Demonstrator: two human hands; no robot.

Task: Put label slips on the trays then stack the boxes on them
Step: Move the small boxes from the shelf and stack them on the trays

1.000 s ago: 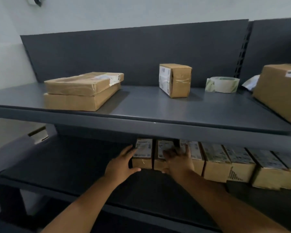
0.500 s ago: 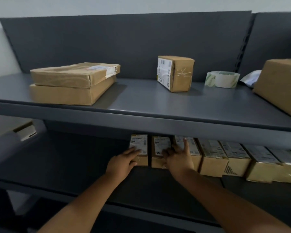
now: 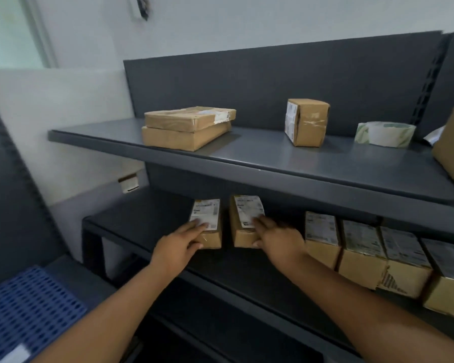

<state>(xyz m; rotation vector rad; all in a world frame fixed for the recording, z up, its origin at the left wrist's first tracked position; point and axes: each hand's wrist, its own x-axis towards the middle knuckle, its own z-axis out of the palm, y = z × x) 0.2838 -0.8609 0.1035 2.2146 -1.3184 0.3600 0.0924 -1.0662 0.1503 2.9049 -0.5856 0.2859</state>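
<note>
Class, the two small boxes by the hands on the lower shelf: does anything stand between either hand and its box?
Nothing visible does. The left hand holds the left box, the right hand the right box.

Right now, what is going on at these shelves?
A person works at the lower shelf. The left hand grips the leftmost box, the right hand grips the second box, which stands apart from the row of boxes further right. A blue tray sits at lower left.
</note>
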